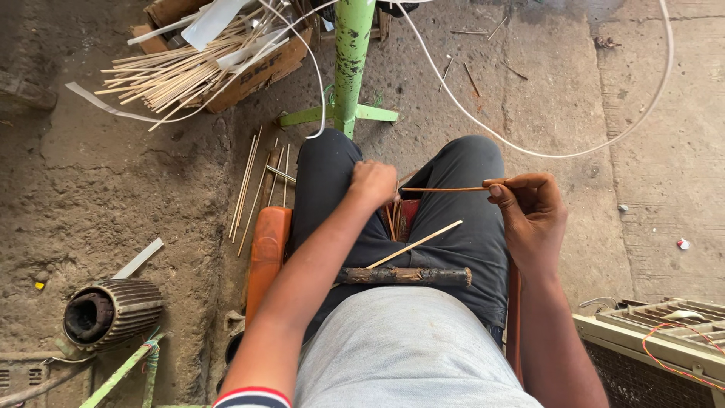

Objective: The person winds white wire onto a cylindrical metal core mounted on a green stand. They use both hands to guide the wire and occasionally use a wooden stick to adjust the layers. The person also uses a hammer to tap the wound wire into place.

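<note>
I sit on an orange seat (266, 249) looking down at my lap. My right hand (532, 215) pinches the right end of a thin brown stick (445, 189) held level over my right thigh. My left hand (372, 183) is closed at the stick's left end, between my knees, where a few more sticks (392, 219) stand. A pale thin stick (415, 244) lies slanted on my right thigh. A dark rough wooden bar (404, 276) rests across my lap near my waist.
A green metal post (352, 53) with a cross foot stands ahead. A cardboard box (260, 72) with many pale sticks lies far left. Loose sticks (249, 185) lie on the dirt floor. A ribbed motor (109, 311) is at lower left; a white cable (529, 151) loops ahead; a crate (664, 332) stands lower right.
</note>
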